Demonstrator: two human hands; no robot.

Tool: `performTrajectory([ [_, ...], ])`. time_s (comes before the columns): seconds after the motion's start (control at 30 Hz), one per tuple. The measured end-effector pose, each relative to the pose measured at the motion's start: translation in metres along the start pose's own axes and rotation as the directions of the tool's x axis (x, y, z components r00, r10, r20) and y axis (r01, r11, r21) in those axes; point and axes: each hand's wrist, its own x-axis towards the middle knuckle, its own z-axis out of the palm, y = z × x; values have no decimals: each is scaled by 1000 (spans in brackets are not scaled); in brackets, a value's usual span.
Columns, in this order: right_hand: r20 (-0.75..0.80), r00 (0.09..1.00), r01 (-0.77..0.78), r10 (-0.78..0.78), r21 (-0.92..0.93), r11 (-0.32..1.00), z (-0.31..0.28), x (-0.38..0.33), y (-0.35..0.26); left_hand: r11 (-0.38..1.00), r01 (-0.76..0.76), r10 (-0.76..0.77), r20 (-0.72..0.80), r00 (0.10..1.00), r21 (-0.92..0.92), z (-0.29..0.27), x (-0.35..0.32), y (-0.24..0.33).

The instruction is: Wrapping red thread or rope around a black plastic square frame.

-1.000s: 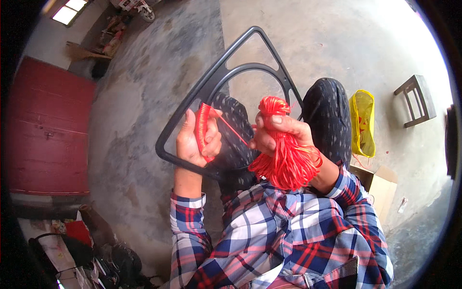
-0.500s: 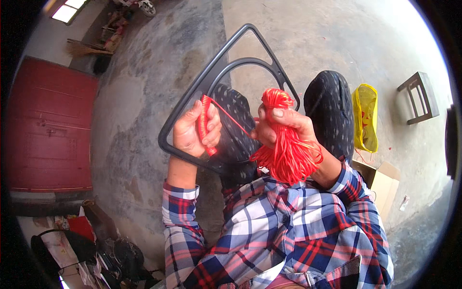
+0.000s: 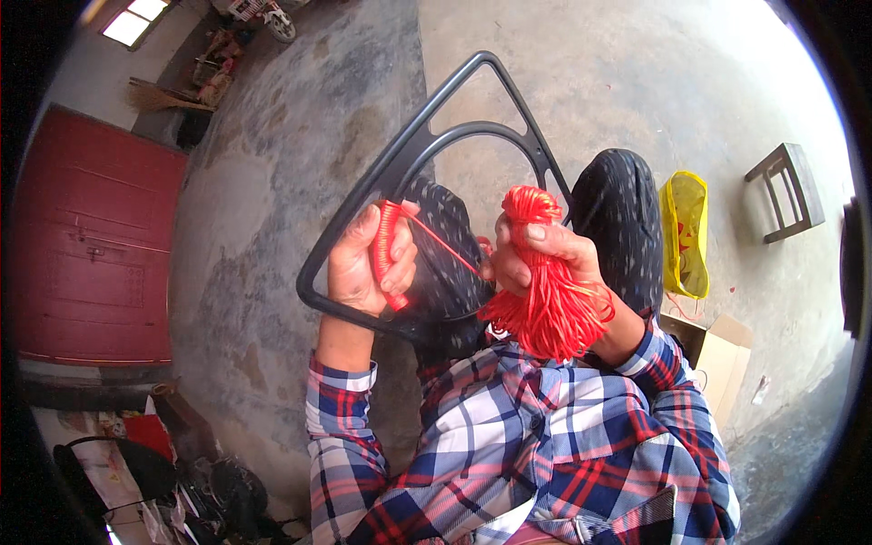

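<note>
A dark grey, rounded triangular frame [image 3: 413,141] with a curved inner bar stands tilted over my knees. My left hand [image 3: 350,272] is closed around a section of it tightly wrapped in red cord [image 3: 385,241]. From the top of that wrapping a single strand [image 3: 445,243] runs taut across to my right hand [image 3: 568,245]. My right hand grips a thick bundle of the same red cord [image 3: 549,318] by its neck, with loops hanging below the fist. Part of the frame's right side is hidden behind the bundle and my right hand.
At the right, a yellow bag [image 3: 686,236] stands on the concrete floor by my knee, near an open cardboard box [image 3: 722,354]. Farther right is a small dark stool [image 3: 790,195]. A red door [image 3: 100,245] and a pile of clutter [image 3: 182,472] lie to the left.
Both hands, the frame and the cord bundle sit slightly lower in the picture, which has itself shifted a little. Each hand keeps its hold, and the strand between them stays taut.
</note>
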Motion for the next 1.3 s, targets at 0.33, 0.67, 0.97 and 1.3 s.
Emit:
performTrajectory([
  [0.33, -44, 998, -42, 45, 66, 997, 8, 1, -5, 960, -272, 271, 38, 962, 61, 4, -5, -9],
  [0.67, -96, 995, 38, -30, 83, 996, -5, 7, -21, 967, -243, 246, -24, 969, 80, 3, -1, -8],
  [0.97, 18, 998, 58, -67, 309, 949, -19, 15, -41, 980, -198, 200, -61, 978, 25, 7, -2, -2],
  [1.3, 270, 952, 197, 141, -898, 393, 67, 15, -77, 977, -172, 178, 40, 983, -128, 43, 9, 0],
])
